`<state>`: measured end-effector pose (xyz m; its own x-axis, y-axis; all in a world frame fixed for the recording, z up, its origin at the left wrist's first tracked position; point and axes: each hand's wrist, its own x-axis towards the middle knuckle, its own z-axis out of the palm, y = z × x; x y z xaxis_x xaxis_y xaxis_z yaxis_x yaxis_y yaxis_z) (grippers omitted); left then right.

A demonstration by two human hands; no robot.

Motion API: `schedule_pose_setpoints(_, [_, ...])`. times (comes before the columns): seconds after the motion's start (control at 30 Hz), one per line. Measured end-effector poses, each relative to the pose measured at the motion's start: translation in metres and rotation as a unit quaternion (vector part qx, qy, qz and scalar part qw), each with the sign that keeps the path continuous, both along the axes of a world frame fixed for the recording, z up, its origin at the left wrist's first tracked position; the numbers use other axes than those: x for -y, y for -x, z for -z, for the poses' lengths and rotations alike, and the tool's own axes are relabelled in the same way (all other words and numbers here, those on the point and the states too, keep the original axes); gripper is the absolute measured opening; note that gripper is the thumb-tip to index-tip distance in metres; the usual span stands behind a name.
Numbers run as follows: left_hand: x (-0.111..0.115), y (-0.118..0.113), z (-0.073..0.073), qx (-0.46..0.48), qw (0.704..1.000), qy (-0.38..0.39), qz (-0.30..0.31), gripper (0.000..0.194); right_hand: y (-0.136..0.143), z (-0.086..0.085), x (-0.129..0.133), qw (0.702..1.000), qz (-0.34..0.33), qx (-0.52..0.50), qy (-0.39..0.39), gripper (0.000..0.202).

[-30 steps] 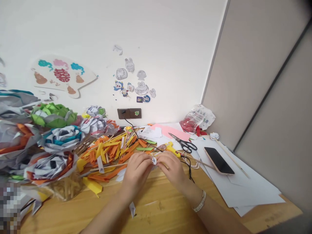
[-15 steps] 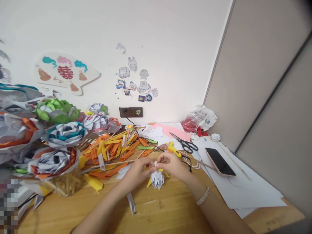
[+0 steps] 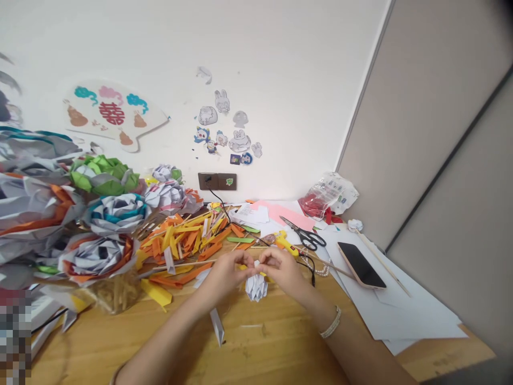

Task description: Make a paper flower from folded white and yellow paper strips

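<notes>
A small white folded-paper flower [image 3: 256, 287] hangs just below my fingertips over the wooden table, with bits of yellow paper beside it. My left hand [image 3: 236, 269] pinches the top of it from the left. From the right, my right hand [image 3: 276, 266] pinches the same spot, its fingers curled and nearly touching those of my left hand. A small white piece shows between the fingertips. One folded white strip [image 3: 217, 326] lies on the table below my left wrist.
Orange and yellow folded strips [image 3: 180, 238] pile up at the left, beside large paper flowers [image 3: 98, 256]. Behind my hands lie a yellow glue gun [image 3: 285, 243] and black scissors [image 3: 306, 235]. A phone [image 3: 362, 266] rests on white sheets [image 3: 404, 315] at the right.
The view has shifted slightly. Both hands have come closer together with the flower, which has turned a little; less of the yellow paper around it shows.
</notes>
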<state>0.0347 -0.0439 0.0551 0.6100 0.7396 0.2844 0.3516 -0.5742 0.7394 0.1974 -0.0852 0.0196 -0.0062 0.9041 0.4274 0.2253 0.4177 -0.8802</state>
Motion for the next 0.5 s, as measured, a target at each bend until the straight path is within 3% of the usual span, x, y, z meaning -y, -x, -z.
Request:
schedule_pose_setpoints(0.13, [0.001, 0.001, 0.002, -0.002, 0.991, -0.135, 0.017, 0.014, -0.002, -0.005, 0.002, 0.999, -0.013, 0.037, -0.028, 0.012])
schedule_pose_setpoints(0.3, [0.002, 0.002, 0.006, -0.005, 0.937, -0.349, 0.025, 0.017, -0.007, -0.016, 0.006, 0.998, -0.043, 0.033, -0.021, 0.011])
schedule_pose_setpoints(0.4, [0.003, 0.003, 0.006, 0.0, 0.918, -0.394, 0.032, 0.015, -0.011, -0.021, 0.007, 0.996, -0.059, 0.043, -0.047, 0.006])
schedule_pose_setpoints(0.5, [0.004, 0.003, 0.005, 0.001, 0.917, -0.396, 0.05, 0.014, -0.013, -0.023, 0.009, 0.991, -0.027, 0.1, -0.081, 0.003])
